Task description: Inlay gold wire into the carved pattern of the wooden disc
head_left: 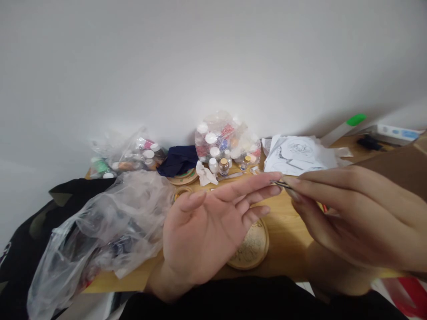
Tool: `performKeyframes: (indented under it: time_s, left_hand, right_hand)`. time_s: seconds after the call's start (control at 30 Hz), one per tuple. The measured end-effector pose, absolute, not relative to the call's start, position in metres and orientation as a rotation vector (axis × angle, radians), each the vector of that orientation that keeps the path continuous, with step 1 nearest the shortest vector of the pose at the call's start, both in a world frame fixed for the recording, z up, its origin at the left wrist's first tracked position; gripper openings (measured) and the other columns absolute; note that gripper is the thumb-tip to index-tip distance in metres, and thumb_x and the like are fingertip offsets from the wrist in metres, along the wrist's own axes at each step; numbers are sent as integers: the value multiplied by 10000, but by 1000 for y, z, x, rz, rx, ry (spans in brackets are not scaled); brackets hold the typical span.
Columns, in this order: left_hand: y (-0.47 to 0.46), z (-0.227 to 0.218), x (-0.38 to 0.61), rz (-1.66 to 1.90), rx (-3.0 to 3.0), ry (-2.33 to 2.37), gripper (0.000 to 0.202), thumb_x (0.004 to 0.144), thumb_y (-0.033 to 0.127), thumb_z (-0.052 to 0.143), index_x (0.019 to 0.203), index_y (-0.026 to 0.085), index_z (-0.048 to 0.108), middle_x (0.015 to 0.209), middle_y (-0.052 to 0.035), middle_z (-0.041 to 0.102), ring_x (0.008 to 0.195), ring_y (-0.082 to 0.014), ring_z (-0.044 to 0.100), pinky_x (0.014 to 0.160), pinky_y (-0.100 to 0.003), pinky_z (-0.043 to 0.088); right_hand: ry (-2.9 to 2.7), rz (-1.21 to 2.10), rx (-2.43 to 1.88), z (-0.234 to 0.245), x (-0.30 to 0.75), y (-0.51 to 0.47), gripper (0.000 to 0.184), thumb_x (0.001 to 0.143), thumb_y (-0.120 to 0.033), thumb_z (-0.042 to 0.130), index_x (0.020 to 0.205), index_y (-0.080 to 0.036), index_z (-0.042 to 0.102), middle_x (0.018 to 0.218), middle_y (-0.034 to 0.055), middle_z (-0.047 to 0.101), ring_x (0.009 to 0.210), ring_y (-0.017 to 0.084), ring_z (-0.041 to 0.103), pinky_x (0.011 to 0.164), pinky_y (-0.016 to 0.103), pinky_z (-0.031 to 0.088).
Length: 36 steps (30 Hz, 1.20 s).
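My left hand (207, 235) is open, palm up, with its fingers stretched to the right. Between the thumb and fingers of my right hand (353, 209) is a slim metal tool that looks like tweezers (280, 183). Its tips meet the end of my left index finger; any tiny thing there is too small to make out. Below my left hand, partly hidden by it, a round wooden board (255, 249) with a line drawing lies on the table.
A large clear plastic bag (133, 213) covers the table's left side. Along the wall stand bagged white-capped bottles (211, 138), small corked jars (223, 167), dark blue cloth (180, 159), and printed line drawings (293, 153). A cardboard box (393, 169) is at the right.
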<state>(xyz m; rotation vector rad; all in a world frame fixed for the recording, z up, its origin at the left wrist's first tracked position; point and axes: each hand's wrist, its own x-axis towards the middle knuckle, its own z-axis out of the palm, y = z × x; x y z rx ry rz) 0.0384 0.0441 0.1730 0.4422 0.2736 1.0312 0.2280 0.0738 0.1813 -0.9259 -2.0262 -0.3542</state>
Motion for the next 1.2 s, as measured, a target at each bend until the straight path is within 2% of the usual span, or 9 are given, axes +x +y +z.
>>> performKeyframes:
  time_s: [0.23, 0.33, 0.5, 0.7, 0.8, 0.9, 1.03, 1.2]
  left_hand:
    - [44, 173, 39, 1050, 439, 243, 587, 853, 447, 400, 1234, 98, 680, 1353, -57, 648, 1338, -205, 519, 1101, -254, 381]
    - [43, 173, 38, 1046, 431, 248, 578, 854, 448, 410, 1230, 104, 684, 1335, -54, 657, 1357, -225, 502, 1101, -267, 378]
    - [44, 174, 38, 1025, 440, 260, 590, 859, 449, 418, 1253, 89, 669, 1363, -63, 638, 1372, -229, 487, 1103, -259, 378]
    - [44, 175, 38, 1031, 437, 232, 627, 863, 441, 394, 1287, 51, 642, 1374, -74, 632, 1338, -200, 520, 1092, -232, 394]
    - [44, 175, 37, 1022, 447, 257, 619, 859, 453, 398, 1272, 70, 655, 1381, -66, 627, 1352, -210, 507, 1088, -240, 391]
    - [44, 175, 37, 1022, 460, 265, 595, 861, 464, 393, 1246, 112, 678, 1378, -48, 630, 1380, -227, 478, 1103, -266, 376]
    - [43, 174, 38, 1025, 479, 276, 570, 870, 475, 364, 1209, 165, 701, 1362, -27, 641, 1391, -238, 467, 1110, -296, 372]
    - [43, 174, 38, 1025, 463, 289, 581, 868, 479, 380, 1225, 138, 686, 1377, -45, 627, 1371, -229, 489, 1081, -261, 398]
  right_hand:
    - [-2043, -441, -955, 181, 229, 73, 151, 836, -94, 677, 840, -243, 653, 761, 10, 708, 627, 158, 644, 605, 321, 491]
    - [-2039, -473, -956, 181, 231, 75, 165, 835, -89, 667, 836, -252, 635, 740, -3, 696, 621, 147, 637, 589, 305, 488]
    - [-2033, -351, -1077, 180, 230, 76, 176, 892, -139, 565, 787, -264, 631, 715, 5, 683, 632, 156, 628, 598, 311, 509]
    - [-2012, -423, -998, 178, 234, 82, 142, 898, -183, 586, 788, -244, 652, 672, 4, 665, 612, 140, 626, 582, 281, 506]
    - [-2014, -404, -1024, 177, 238, 84, 147, 908, -189, 584, 793, -239, 660, 673, 6, 672, 617, 133, 623, 588, 273, 504]
    - [-2051, -347, -1082, 177, 239, 83, 240, 951, -238, 513, 757, -245, 654, 651, 12, 665, 607, 141, 624, 590, 290, 510]
    - [-1938, -422, -930, 173, 232, 79, 158, 904, -231, 606, 759, -245, 666, 671, 5, 663, 600, 148, 631, 577, 305, 521]
    - [-1880, -414, -967, 172, 223, 75, 171, 903, -191, 592, 763, -256, 665, 693, 3, 671, 609, 161, 636, 575, 331, 530]
